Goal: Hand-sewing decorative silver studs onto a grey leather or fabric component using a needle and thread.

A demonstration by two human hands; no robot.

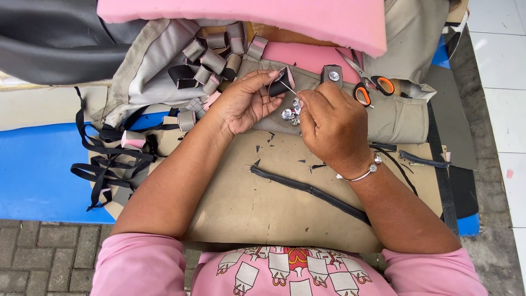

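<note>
The blue counter [38,175] carried a large tan leatherette sheet [257,208] spread in front of the person. A thick pink foam slab [246,16] lay across the far side, above a folded grey-beige fabric cover [394,118]. A tangle of black webbing straps [107,159] lay at the left edge of the sheet. A long black piping strip [309,191] lay diagonally on the sheet, between the forearms.

A cluster of small grey and pink fabric loops [213,57] lay beyond the left hand [244,104]. A pair of orange-handled scissors [367,82] rested on the fabric cover, near the right hand [331,126].

The left hand's grip was narrow, thumb and fingertips pinching a small black and pink fabric loop [282,85] held above the cover's near edge. The right hand's grip was closed on a thin needle [289,87] that touched that loop. A few round silver studs [290,114] lay just beneath, between the two hands. A silver bangle [364,172] circled the right wrist.
</note>
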